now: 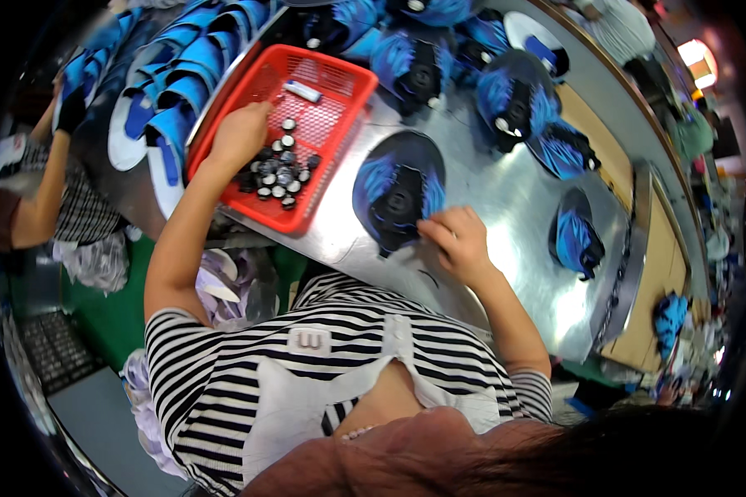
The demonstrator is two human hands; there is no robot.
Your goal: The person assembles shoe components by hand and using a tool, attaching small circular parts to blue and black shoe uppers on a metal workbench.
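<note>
Metal tabletop (518,207) shared by a red basket (261,211) and blue-black shoe uppers (419,74)

One blue-black upper (399,199) is laid on the tabletop just to the right of the basket, with a dark round part seen at its middle. At its lower right edge the right hand (462,244) is held, thumb and forefinger drawn close together – whether anything is pinched there cannot be told. Over the basket's left side the left hand (242,137) is reached, its fingers (261,112) bent downward; what they grip, if anything, cannot be made out. Small black-and-white round parts (287,178) are heaped inside the basket, and a white tube (302,91) is lying near its far end. Farther right, a smaller upper (576,236) is set apart. At left, blue pieces (186,70) are lined up in overlapping rows – beyond them, a co-worker's dark-gloved hand (70,112) is seen.
</note>
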